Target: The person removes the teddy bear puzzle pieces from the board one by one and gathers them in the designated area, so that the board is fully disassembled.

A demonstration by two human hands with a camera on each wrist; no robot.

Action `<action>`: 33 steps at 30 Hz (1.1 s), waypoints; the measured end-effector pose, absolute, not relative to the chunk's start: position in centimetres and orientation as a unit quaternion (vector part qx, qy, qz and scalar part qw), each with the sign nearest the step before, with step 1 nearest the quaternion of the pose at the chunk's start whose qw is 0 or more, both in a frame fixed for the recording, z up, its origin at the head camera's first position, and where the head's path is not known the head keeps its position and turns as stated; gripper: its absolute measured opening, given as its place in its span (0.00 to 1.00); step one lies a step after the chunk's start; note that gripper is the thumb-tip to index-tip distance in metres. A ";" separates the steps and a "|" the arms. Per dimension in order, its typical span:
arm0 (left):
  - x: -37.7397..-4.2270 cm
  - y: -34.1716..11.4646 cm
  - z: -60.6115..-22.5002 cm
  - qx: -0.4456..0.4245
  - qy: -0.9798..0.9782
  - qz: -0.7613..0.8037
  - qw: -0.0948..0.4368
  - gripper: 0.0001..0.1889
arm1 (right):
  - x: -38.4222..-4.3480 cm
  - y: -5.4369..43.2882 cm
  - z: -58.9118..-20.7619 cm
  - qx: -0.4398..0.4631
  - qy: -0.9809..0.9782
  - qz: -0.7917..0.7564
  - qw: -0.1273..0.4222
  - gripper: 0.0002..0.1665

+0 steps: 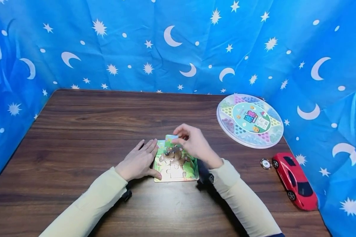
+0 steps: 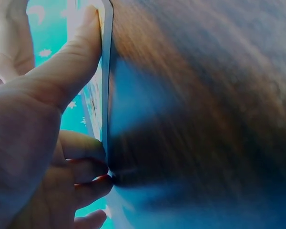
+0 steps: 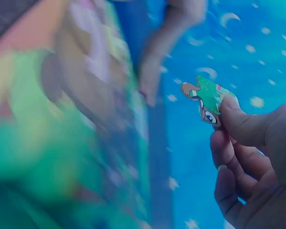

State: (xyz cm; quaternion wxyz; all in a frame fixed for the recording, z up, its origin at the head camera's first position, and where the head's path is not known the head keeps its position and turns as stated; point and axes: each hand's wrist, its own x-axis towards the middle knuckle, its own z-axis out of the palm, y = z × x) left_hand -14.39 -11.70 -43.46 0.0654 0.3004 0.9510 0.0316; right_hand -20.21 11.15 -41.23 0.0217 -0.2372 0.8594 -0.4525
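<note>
Dark tabletop (image 1: 106, 125) beneath, the jigsaw (image 1: 176, 162) shines green and brown.

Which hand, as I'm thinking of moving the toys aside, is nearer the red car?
The right hand. It pinches a piece above the puzzle, well left of the car. The left hand is farther off, at the puzzle's left edge.

Blurred puzzle board (image 3: 76, 126), right-wrist view

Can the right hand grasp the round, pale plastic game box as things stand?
Probably not: the right hand holds a flat green and brown puzzle piece, although the way to the box looks free.
</note>
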 end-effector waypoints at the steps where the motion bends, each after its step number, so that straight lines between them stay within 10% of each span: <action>1: -14.4 -11.7 -43.5 0.301 0.951 0.030 0.064 0.60 | -20.3 11.9 -40.9 -0.226 0.860 -0.457 0.012 0.11; 15: -14.6 -11.6 -43.3 0.311 0.948 0.021 0.067 0.59 | -21.8 22.3 -40.2 -0.136 0.913 -0.384 0.027 0.06; 33: -14.6 -11.9 -43.3 0.308 0.949 0.028 0.065 0.60 | -22.2 21.8 -43.7 -0.145 0.918 -0.358 0.088 0.05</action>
